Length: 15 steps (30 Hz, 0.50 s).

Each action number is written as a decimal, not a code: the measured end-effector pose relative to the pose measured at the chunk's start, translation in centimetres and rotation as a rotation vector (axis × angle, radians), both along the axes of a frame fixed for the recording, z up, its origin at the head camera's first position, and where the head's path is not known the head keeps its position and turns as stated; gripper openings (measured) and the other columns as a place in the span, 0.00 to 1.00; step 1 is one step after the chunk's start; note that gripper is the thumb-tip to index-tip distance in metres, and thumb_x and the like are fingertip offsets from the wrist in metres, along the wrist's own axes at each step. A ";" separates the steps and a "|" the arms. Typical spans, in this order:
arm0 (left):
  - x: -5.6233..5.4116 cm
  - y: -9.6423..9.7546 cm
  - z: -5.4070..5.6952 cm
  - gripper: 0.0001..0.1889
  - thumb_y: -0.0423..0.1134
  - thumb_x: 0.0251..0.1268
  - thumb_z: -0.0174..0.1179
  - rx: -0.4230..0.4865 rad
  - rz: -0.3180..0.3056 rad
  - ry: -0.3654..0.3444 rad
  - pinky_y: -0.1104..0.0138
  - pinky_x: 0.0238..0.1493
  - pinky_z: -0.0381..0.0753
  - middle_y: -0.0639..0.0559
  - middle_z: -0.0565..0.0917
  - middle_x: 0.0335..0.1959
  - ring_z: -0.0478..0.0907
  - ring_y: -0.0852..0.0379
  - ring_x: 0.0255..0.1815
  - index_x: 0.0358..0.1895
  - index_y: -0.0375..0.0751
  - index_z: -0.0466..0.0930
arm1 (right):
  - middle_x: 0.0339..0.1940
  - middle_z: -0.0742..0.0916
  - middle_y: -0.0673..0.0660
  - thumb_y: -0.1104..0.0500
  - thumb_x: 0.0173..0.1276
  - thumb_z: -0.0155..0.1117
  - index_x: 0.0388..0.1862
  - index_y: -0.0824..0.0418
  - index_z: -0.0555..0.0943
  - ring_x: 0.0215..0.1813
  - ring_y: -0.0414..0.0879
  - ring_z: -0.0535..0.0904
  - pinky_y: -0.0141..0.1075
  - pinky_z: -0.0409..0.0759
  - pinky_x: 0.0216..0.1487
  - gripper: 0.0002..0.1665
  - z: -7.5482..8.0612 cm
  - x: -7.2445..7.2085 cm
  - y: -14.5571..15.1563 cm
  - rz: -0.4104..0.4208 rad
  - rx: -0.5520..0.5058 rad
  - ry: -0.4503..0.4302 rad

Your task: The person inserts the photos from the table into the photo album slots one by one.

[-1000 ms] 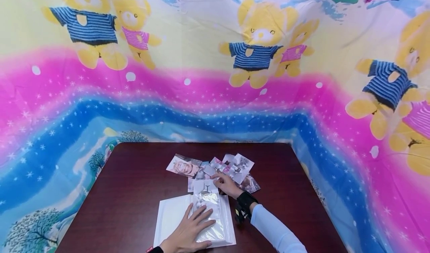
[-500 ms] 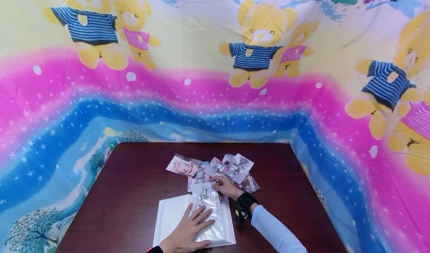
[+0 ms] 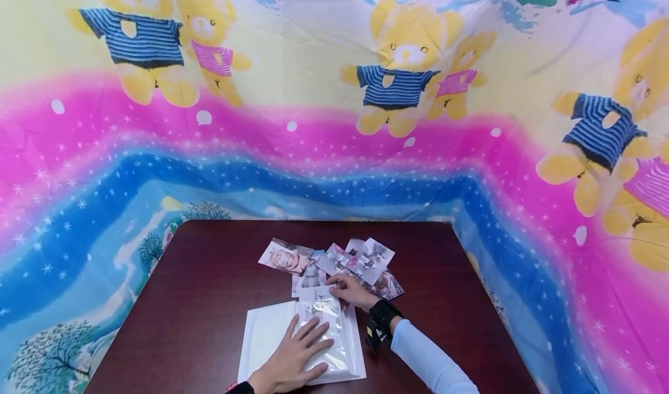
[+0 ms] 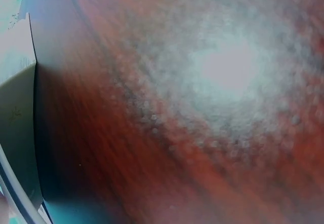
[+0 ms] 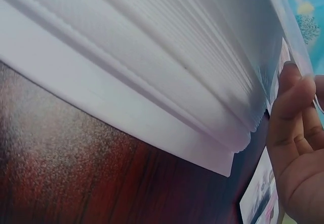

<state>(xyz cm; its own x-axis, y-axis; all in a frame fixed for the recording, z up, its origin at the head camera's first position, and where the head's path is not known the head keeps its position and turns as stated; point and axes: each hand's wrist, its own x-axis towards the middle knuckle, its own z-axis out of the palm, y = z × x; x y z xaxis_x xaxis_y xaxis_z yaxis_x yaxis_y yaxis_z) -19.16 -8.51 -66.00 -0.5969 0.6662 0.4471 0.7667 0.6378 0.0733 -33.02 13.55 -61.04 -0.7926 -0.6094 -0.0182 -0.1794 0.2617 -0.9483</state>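
An open white photo album [image 3: 266, 333] lies on the dark wooden table. My left hand [image 3: 292, 356] rests spread on its clear plastic sleeve page [image 3: 334, 356]. A photo [image 3: 312, 293] sticks out of the sleeve's far end, most of it inside the plastic. At its far right corner my right hand [image 3: 354, 293] pinches the photo between thumb and fingers. The right wrist view shows this hand [image 5: 298, 143] at the edge of the album's thick stack of pages [image 5: 167, 57]. In the left wrist view only a pale album edge [image 4: 17, 122] shows, with no hand clearly visible.
Several loose photos lie overlapping beyond the album, among them a left one [image 3: 286, 258] and a right one [image 3: 373, 261]. The reddish-brown table [image 3: 198, 301] reaches back to a hanging cloth [image 3: 334, 150] printed with teddy bears.
The photo has slid toward me, deeper into the plastic sleeve, so less of it sticks out. My right hand has shifted slightly with it; my left hand stays on the page.
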 end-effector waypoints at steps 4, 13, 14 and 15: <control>0.2 0.1 -0.1 0.25 0.63 0.73 0.46 0.012 0.009 0.023 0.34 0.62 0.55 0.51 0.69 0.72 0.61 0.44 0.74 0.66 0.59 0.75 | 0.26 0.76 0.75 0.67 0.76 0.53 0.60 0.75 0.74 0.19 0.61 0.71 0.55 0.76 0.22 0.17 -0.5 -0.2 0.2 0.016 0.020 -0.030; 0.9 0.6 -0.8 0.25 0.62 0.72 0.48 0.068 0.011 0.103 0.33 0.60 0.58 0.49 0.71 0.70 0.64 0.43 0.71 0.64 0.56 0.78 | 0.34 0.79 0.65 0.62 0.78 0.52 0.67 0.70 0.71 0.23 0.43 0.72 0.37 0.74 0.24 0.23 0.3 0.1 0.3 0.104 0.099 0.014; 1.0 0.6 -0.9 0.25 0.62 0.72 0.48 0.070 0.012 0.109 0.33 0.60 0.58 0.49 0.71 0.70 0.65 0.43 0.71 0.64 0.56 0.78 | 0.34 0.80 0.65 0.62 0.78 0.52 0.67 0.70 0.71 0.23 0.43 0.72 0.35 0.74 0.24 0.22 0.3 0.0 0.3 0.109 0.100 0.018; 1.1 0.6 -0.9 0.26 0.62 0.71 0.48 0.068 0.016 0.097 0.33 0.61 0.58 0.50 0.71 0.71 0.64 0.43 0.72 0.64 0.57 0.78 | 0.33 0.79 0.66 0.62 0.79 0.51 0.67 0.70 0.71 0.23 0.45 0.72 0.38 0.75 0.24 0.22 0.3 0.0 0.3 0.111 0.095 0.012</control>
<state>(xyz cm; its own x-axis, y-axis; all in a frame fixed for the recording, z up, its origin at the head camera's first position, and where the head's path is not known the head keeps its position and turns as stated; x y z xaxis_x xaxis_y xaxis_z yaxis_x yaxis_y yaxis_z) -18.06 -7.87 -66.92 -0.5589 0.6230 0.5473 0.7620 0.6462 0.0426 -32.98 13.81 -60.70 -0.7206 -0.6897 -0.0709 -0.2238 0.3282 -0.9177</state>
